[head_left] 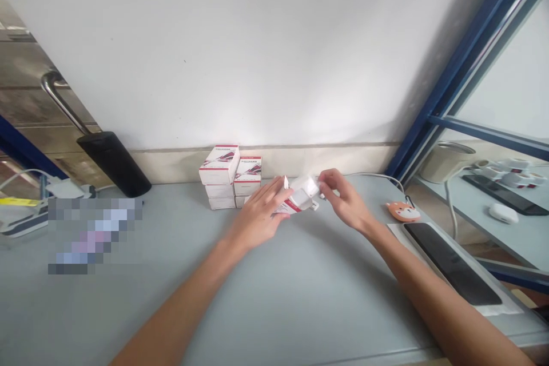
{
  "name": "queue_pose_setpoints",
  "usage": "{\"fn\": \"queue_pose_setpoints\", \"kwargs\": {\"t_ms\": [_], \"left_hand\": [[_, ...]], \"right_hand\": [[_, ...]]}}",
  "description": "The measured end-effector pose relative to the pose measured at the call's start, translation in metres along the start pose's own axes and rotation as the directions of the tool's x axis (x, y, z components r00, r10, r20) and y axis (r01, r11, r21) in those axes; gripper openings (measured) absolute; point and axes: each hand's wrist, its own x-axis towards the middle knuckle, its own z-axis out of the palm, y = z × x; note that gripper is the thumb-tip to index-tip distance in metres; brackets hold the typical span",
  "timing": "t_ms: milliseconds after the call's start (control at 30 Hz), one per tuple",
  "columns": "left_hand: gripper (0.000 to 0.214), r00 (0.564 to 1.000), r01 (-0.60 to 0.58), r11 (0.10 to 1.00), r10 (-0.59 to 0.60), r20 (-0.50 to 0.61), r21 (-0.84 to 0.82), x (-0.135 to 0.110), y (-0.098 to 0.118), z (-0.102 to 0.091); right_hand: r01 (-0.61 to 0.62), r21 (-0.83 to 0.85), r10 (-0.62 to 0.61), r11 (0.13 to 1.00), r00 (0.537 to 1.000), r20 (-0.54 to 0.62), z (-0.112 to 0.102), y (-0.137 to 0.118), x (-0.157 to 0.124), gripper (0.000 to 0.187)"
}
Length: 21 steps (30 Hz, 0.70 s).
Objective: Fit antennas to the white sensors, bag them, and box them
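Note:
My left hand [259, 214] lies over a small white and red box [290, 204] on the grey table [300, 291], fingers stretched along its side and holding it. My right hand [347, 197] pinches a white object [305, 190] that sticks out of the box's open end. Just behind stands a stack of similar white and red boxes [231, 177] against the wall.
A black phone [450, 263] lies on white paper at the right, beside a small orange animal-shaped charm [403, 211] and a white cable. A black handle [114, 160] leans at the left. A blurred patch covers part of the left table. A second desk with items shows at far right.

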Motion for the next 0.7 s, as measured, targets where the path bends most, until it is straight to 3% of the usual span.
{"fn": "queue_pose_setpoints", "kwargs": {"t_ms": [67, 133, 200, 267, 400, 533, 600, 700], "left_hand": [[0.07, 1.0, -0.002, 1.0, 0.002, -0.005, 0.024, -0.001, 0.002, 0.0], [0.068, 1.0, -0.029, 0.998, 0.029, -0.003, 0.054, -0.001, 0.003, 0.0], [0.068, 0.998, -0.055, 0.995, 0.055, 0.007, 0.079, -0.001, 0.003, 0.0], [0.069, 0.999, -0.043, 0.994, 0.043, 0.005, 0.096, -0.001, 0.002, 0.001], [0.07, 1.0, 0.005, 0.987, -0.001, -0.022, 0.162, -0.001, -0.001, 0.001], [0.068, 1.0, -0.016, 0.967, 0.018, -0.005, 0.254, -0.001, 0.0, -0.002], [0.067, 0.998, -0.031, 0.958, 0.044, -0.04, 0.284, 0.0, 0.003, -0.005], [0.071, 0.986, -0.066, 0.949, 0.108, -0.123, 0.308, 0.007, 0.007, -0.01]], "right_hand": [[-0.017, 0.123, 0.005, 0.992, 0.995, 0.097, 0.005, -0.004, -0.001, 0.032], [0.006, 0.115, -0.022, 0.993, 0.99, 0.138, 0.01, -0.007, -0.002, 0.036], [0.033, 0.095, -0.042, 0.995, 0.994, 0.105, 0.011, -0.008, 0.0, 0.032], [-0.023, 0.206, 0.015, 0.978, 0.999, 0.04, 0.007, -0.006, 0.003, 0.03], [-0.168, 0.529, 0.195, 0.832, 0.981, 0.006, -0.002, 0.003, 0.01, 0.044], [-0.193, 0.669, 0.276, 0.718, 0.961, -0.019, -0.001, 0.015, 0.017, 0.055], [-0.18, 0.734, 0.352, 0.654, 0.932, -0.085, -0.002, 0.022, 0.021, 0.054], [-0.136, 0.819, 0.486, 0.557, 0.853, -0.19, -0.01, 0.036, 0.027, 0.043]]}}
